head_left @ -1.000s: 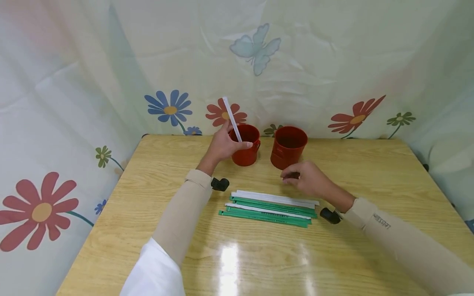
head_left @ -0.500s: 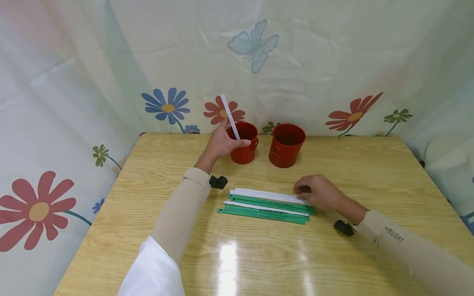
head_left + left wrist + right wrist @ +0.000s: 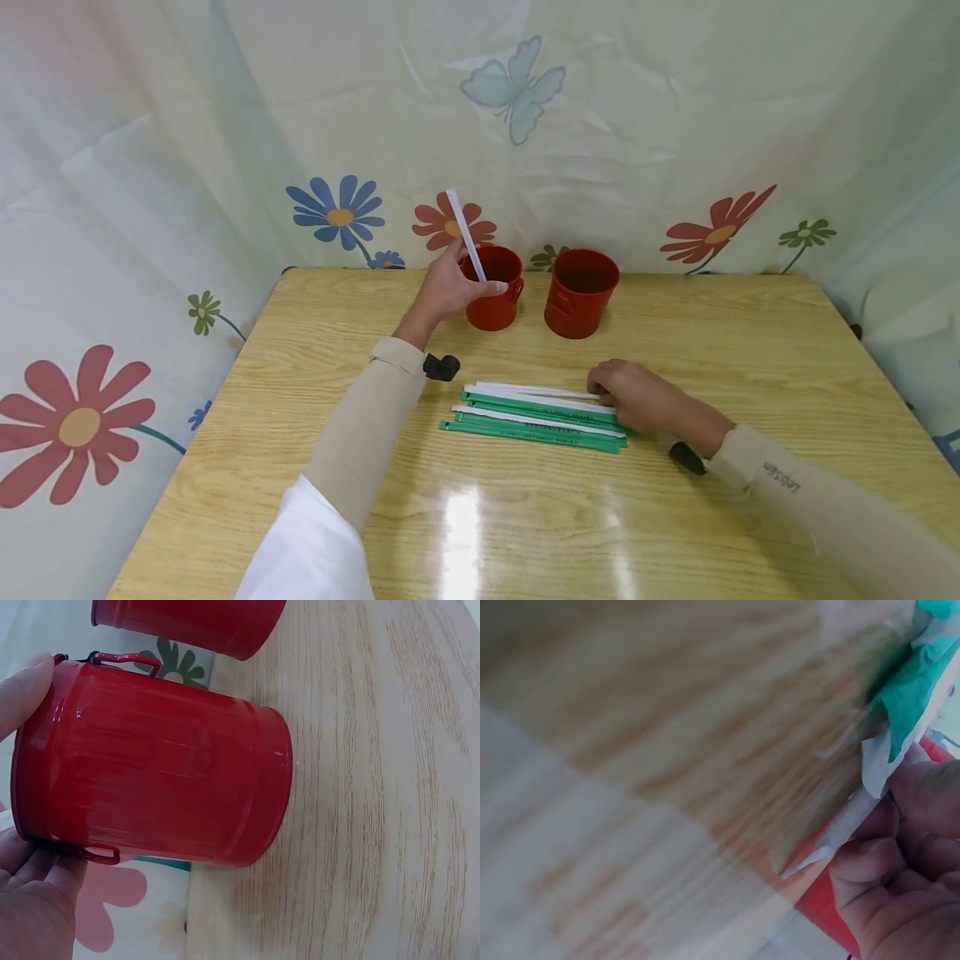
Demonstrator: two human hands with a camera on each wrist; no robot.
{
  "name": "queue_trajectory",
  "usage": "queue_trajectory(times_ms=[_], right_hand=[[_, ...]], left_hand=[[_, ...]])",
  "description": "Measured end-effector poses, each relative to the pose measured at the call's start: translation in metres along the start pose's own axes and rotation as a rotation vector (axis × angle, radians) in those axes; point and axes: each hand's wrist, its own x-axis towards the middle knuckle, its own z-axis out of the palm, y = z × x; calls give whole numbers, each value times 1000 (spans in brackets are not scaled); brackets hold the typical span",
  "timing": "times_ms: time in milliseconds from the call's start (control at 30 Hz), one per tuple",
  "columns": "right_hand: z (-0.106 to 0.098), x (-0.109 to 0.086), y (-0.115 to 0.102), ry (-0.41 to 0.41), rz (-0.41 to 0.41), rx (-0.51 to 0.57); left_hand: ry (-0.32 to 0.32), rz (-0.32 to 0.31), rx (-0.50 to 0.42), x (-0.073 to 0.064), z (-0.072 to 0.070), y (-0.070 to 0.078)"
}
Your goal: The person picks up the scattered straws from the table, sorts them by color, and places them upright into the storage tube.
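Note:
My left hand (image 3: pixel 448 287) grips the rim of the left red bucket (image 3: pixel 492 315), thumb on one side and fingers round the other. In the left wrist view this bucket (image 3: pixel 165 757) shows small wire handles on its sides. A white wrapped straw (image 3: pixel 465 233) leans up out of its mouth. At the right end of a row of white and green wrapped straws (image 3: pixel 525 430), my right hand (image 3: pixel 637 396) pinches a white straw (image 3: pixel 536 389). The right wrist view shows my fingers against its pale wrapper (image 3: pixel 847 825), beside a green wrapper (image 3: pixel 911 694).
A second red bucket (image 3: pixel 581 300) stands upright to the right of the first, near the back edge. Behind the wooden table (image 3: pixel 337 500) hangs a flower-printed curtain (image 3: pixel 637 125).
My right hand has drawn back from near the right bucket to the straws' right end and lowered onto the white ones. The far white straw's angle shifts slightly. My left hand stays on its bucket.

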Motion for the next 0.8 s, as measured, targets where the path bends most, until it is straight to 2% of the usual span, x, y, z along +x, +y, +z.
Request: queue_trajectory(times_ms=[100,167,333,433,800], right_hand=[[0,0,-2,-41,12,-41],[-2,-1,-4,-35,2,-69],[-7,-5,-6,78,-61,-82],[-10,-5,-7,149,-85,-54],[-18,5,-16,327,-140,73]], left_hand=[[-7,-5,5,0,0,0],[-10,-4,7,0,1,0],[-1,-6,8,1,-1,1],[2,-8,12,1,-2,1],[-1,-6,19,-1,-2,2]])
